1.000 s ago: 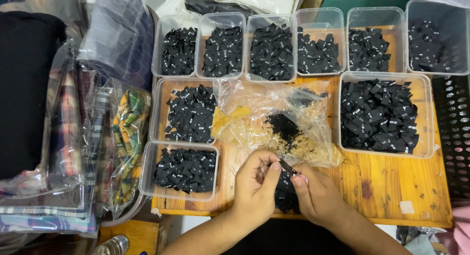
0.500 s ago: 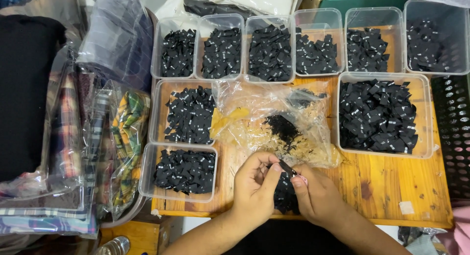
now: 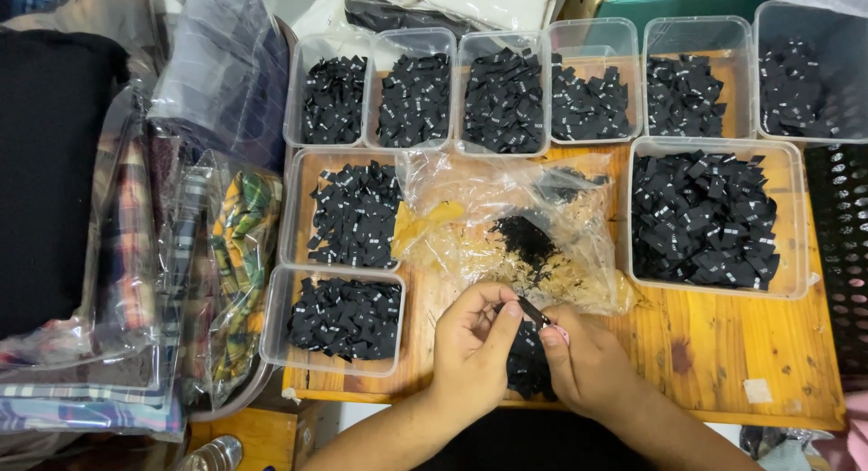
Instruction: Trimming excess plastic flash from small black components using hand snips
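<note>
Pinching one small black label between our two hands, we hold it just above the dark pile at six o'clock. Its long axis runs ten-to-four; left hand fingertips and right hand thumb both close on it, equally near.

We see our left hand and right hand bare, without gloves, rings or watch, and our forearms uncovered, with no sleeves reaching into view.
</note>
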